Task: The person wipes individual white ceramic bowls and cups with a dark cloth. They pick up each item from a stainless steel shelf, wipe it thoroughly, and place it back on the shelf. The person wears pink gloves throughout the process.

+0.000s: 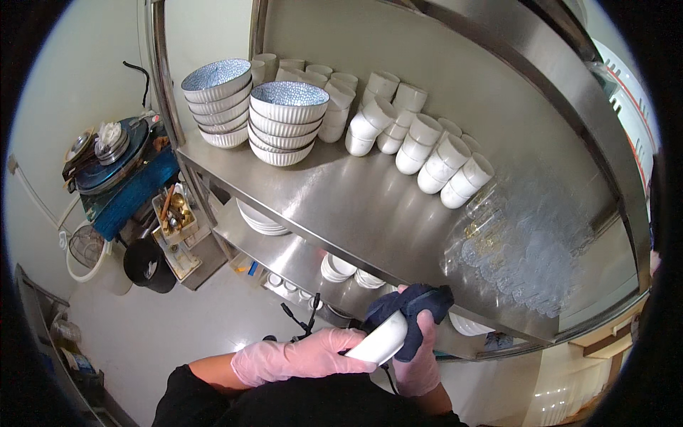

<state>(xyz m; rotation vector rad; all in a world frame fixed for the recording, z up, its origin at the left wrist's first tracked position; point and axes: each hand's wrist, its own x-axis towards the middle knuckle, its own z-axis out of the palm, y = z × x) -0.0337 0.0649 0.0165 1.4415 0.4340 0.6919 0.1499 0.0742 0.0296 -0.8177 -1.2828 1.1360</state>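
Note:
My left hand point(301, 355), in a pale pink glove, grips a small white ceramic bowl point(378, 339) by its lower left edge. The bowl is tilted in front of my chest, at the front edge of the steel shelf. A dark blue cloth point(424, 304) is bunched in my right hand point(419, 360), which is gloved too. That cloth presses against the bowl's upper right side and hides part of it. Whether it reaches inside the bowl I cannot tell.
On the steel shelf point(341, 197) stand ribbed bowls with blue-patterned insides point(288, 123), stacked white cups point(421, 144) and several clear glasses point(523, 251). White plates point(261, 219) and small bowls point(337, 267) sit one shelf lower. A black bin point(149, 267) and utensil box point(174, 213) are left.

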